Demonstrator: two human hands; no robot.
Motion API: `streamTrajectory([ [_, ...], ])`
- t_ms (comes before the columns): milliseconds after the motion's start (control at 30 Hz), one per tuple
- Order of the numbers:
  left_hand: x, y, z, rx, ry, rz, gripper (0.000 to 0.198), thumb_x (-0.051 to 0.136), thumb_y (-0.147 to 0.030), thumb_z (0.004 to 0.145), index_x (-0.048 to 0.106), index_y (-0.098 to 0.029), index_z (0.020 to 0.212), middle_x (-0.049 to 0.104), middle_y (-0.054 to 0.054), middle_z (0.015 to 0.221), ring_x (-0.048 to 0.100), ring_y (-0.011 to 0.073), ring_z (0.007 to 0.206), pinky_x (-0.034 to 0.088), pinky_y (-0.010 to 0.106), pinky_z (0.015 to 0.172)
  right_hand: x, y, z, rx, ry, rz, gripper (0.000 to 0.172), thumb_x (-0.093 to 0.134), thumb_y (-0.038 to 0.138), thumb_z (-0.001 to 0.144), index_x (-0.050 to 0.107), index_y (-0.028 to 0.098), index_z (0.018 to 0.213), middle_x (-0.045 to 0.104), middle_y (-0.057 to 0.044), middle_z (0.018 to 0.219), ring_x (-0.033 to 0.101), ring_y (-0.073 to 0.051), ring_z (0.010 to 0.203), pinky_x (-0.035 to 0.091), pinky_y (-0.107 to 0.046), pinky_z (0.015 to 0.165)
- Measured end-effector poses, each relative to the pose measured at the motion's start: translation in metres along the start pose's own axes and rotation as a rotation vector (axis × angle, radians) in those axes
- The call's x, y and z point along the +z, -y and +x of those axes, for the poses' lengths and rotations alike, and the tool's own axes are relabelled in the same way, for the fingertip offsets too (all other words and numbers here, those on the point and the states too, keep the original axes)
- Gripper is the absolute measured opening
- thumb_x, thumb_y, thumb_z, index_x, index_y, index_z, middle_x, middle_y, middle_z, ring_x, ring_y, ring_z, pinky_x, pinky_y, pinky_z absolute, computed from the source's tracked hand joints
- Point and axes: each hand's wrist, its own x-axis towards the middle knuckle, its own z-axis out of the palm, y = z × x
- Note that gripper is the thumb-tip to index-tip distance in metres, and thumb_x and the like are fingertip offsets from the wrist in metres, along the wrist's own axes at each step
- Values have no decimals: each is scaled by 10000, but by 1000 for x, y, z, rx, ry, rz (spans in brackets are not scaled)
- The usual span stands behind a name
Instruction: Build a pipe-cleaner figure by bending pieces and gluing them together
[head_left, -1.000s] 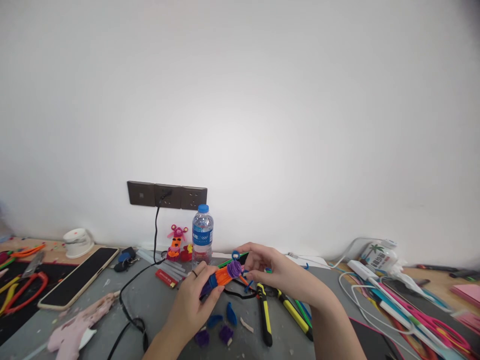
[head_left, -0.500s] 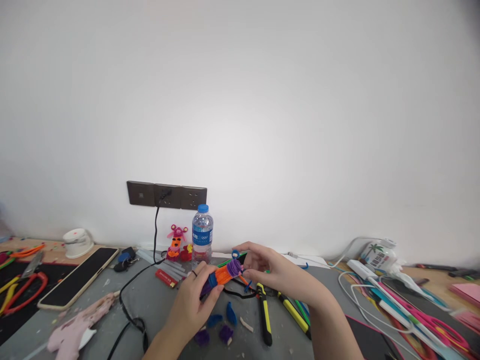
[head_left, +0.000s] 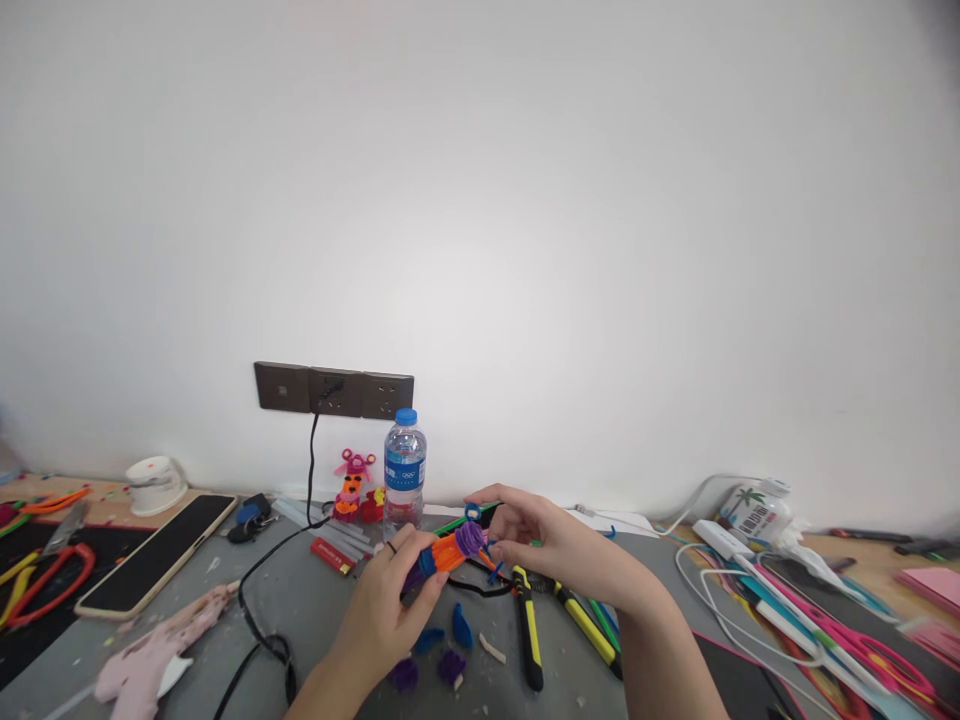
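Observation:
My left hand (head_left: 386, 605) grips the lower end of a small pipe-cleaner figure (head_left: 450, 548), orange in the body with a purple head and blue loops. My right hand (head_left: 544, 540) pinches the figure's head end, fingers curled around the purple and blue part. Both hands hold it just above the grey table (head_left: 315, 610). Loose blue and purple pipe-cleaner bits (head_left: 442, 650) lie on the table right below my hands.
Yellow-and-black pliers (head_left: 531, 628) lie right of the bits. A water bottle (head_left: 405, 470) and a pink-orange pipe-cleaner figure (head_left: 351, 487) stand by the wall. A black cable (head_left: 262, 600), a phone (head_left: 154, 555), a pink glue gun (head_left: 157, 655) are left; cables and coloured sticks right.
Almost nothing differs. My hands keep hold of the figure and shift it very slightly; my right fingers have closed a little tighter on its head.

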Motion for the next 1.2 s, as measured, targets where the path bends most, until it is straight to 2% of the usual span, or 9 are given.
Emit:
streamTrajectory([
  [167,0,1,-1,-2,12,4,258,488,-351,940,613,-234,1133,694,124,1095,677,277,997,574,327,767,0,-2,0,-25,6,45,418,620,276,862,533,256,1270,645,-11,840,599,-172,762,479,-302,694],
  [333,1,2,-1,-14,-1,8,275,500,-367,934,630,-230,1135,704,127,1098,662,292,1056,573,339,805,1,-1,0,-27,-3,64,404,637,279,849,553,246,1242,642,-9,826,597,-175,756,471,-306,695],
  [500,0,1,-1,-11,-7,8,278,508,-371,927,638,-235,1132,703,124,1098,679,284,1011,577,336,789,1,-2,0,-42,-12,66,401,649,290,842,569,246,1232,653,-10,820,607,-179,756,477,-313,703],
  [867,0,2,-1,-3,32,-2,283,488,-358,941,608,-223,1160,682,138,1113,652,290,1058,558,355,834,0,-8,1,-54,-11,42,429,637,248,854,552,263,1274,654,-7,843,610,-176,777,483,-318,732],
  [1000,-1,1,-1,7,61,1,276,455,-359,957,600,-220,1147,675,139,1103,655,283,1040,561,338,793,-1,-10,1,-63,-4,46,447,643,234,849,548,261,1285,653,-5,832,609,-176,769,482,-316,724],
  [1200,0,3,-1,17,37,3,273,483,-348,947,600,-217,1157,680,134,1113,655,274,1044,553,324,815,-1,-9,0,-62,1,47,436,638,239,856,550,262,1282,653,-6,833,603,-174,770,478,-314,724],
])
